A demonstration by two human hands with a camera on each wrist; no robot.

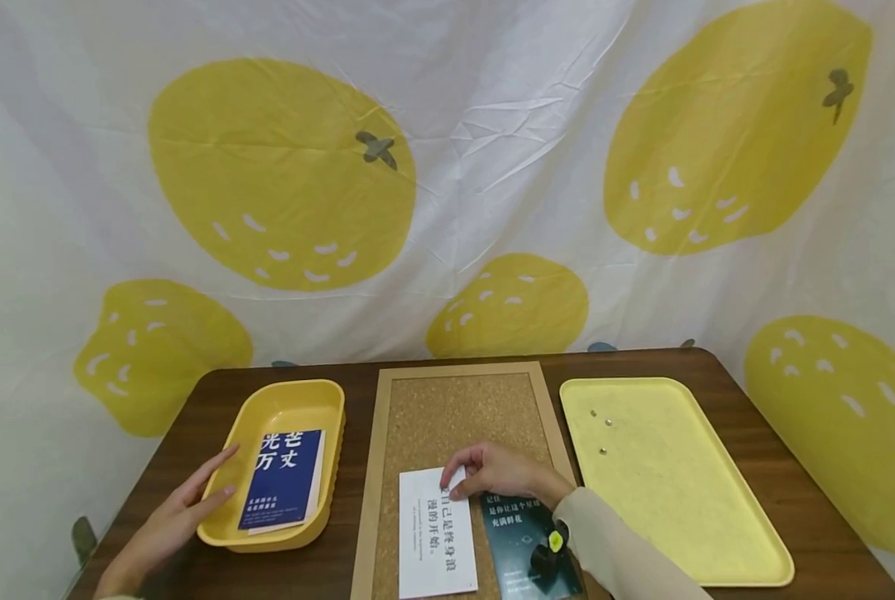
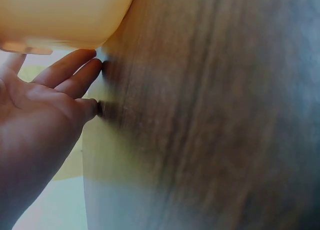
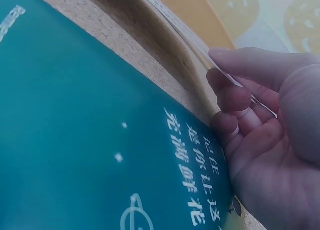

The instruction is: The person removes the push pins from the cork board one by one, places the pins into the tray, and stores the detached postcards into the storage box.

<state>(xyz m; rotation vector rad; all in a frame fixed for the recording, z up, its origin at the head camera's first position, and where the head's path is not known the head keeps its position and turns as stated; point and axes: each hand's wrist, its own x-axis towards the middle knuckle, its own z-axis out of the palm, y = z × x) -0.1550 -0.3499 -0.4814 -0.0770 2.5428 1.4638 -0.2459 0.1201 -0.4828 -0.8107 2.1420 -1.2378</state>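
My right hand [image 1: 503, 472] pinches a white card [image 1: 420, 533] with black print by its top right corner, between thumb and fingers. In the right wrist view the card [image 3: 187, 32] appears edge-on, raised over the corkboard [image 1: 455, 417]. Under my right wrist lies a dark teal card [image 1: 511, 537] with white writing, on the right part of the board. Beside the yellow basket [image 1: 282, 385], my left hand [image 1: 164, 525] has its fingers loosely extended at the left wall. Inside the basket, a dark blue card [image 1: 286, 483] lies on top of a paler one.
To the right stands a flat pale yellow tray [image 1: 687, 483] with several small metal pins [image 1: 608, 422] near its upper left. Everything sits on a dark wooden table [image 1: 357, 433]. Behind the table hangs a white curtain [image 1: 492, 167] printed with yellow fruit.
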